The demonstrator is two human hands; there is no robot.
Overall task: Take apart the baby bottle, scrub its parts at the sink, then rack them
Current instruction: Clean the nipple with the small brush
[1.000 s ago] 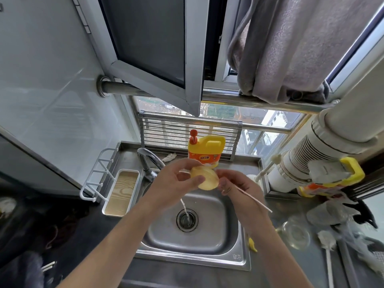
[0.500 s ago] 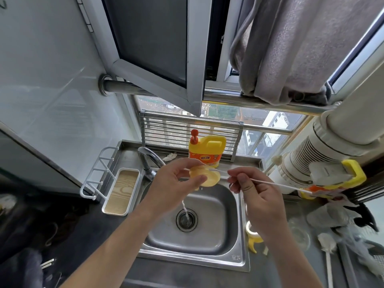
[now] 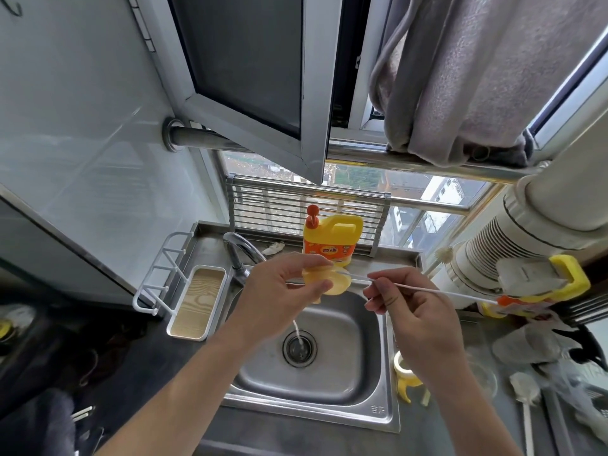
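My left hand (image 3: 279, 287) grips the yellow teat (image 3: 330, 286) | my right hand (image 3: 414, 311) pinches the thin brush (image 3: 427, 288) | shaft runs left-right, tip meeting teat

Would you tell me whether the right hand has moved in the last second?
Yes. The right hand has shifted right, away from the detergent bottle behind the sink.

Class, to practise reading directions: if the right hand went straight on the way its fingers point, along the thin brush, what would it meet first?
Probably the yellowish bottle nipple held by the left hand; depth is uncertain.
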